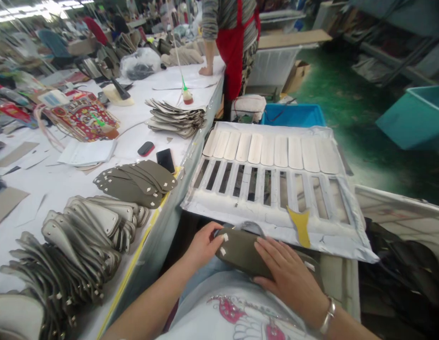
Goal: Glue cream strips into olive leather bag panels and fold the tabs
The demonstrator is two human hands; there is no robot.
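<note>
An olive-green panel [242, 250] with rounded ends and small white tabs lies across my lap, below the white slotted board. My left hand [204, 246] pinches its left end, thumb on top near two white tabs. Flat across the panel's middle rests my right hand [288, 274], fingers stretched out, a bracelet at the wrist. On the board [240, 200] a row of pale strips [262, 150] lies above the slots. A yellow forked piece [300, 226] sits on the board's near edge, just beyond my right hand.
Stacked grey-green panels [81, 236] and fanned olive panels [137, 182] lie on the white table [130, 113] to my left, near a phone [165, 160]. A person in a red apron [233, 47] stands beyond. Blue [293, 114] and teal [414, 118] bins stand right.
</note>
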